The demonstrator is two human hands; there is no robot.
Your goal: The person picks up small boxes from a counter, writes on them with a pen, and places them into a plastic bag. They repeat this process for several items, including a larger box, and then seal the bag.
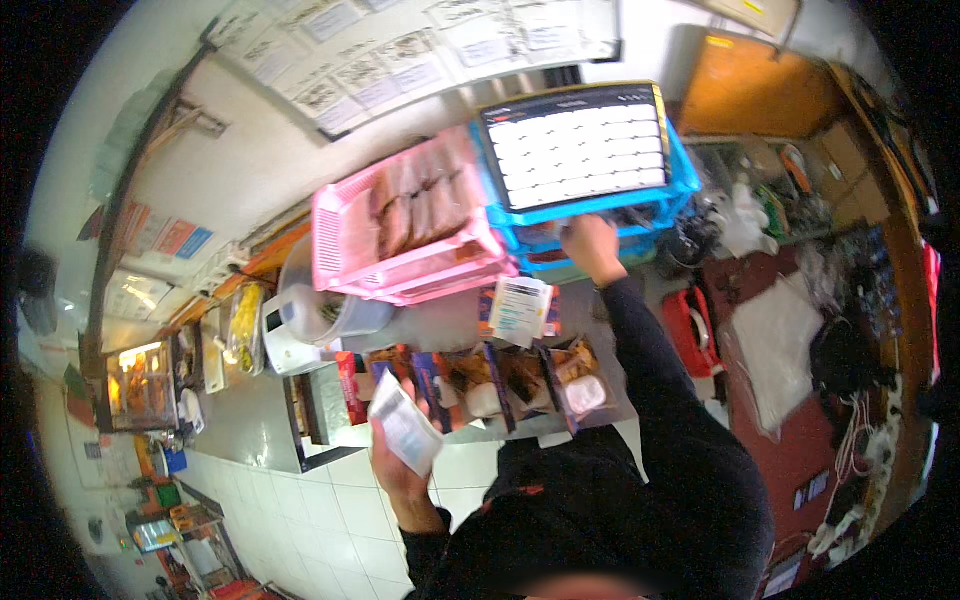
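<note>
My left hand [397, 465] holds a white printed paper slip [407, 422] in front of a row of open boxes. My right hand [592, 246] reaches to the front opening of a blue plastic basket [570, 215], just under a tablet [581, 150] with a lit screen. Its fingertips are blurred and partly hidden there, so I cannot see what they touch. Below them, several open paper boxes hold browned food [576, 360] and white wrapped portions [585, 394]. A second printed slip [519, 306] lies over a dark blue and orange packet [486, 309] on the metal counter [435, 319].
Left of the blue basket stands a pink plastic basket [337, 240] of wrapped brown packs. A clear tub [360, 309] and a white device [289, 330] sit farther left. On the right, a red item [686, 334] lies near plastic bags [776, 345]. Sheets hang on a wall board [390, 60].
</note>
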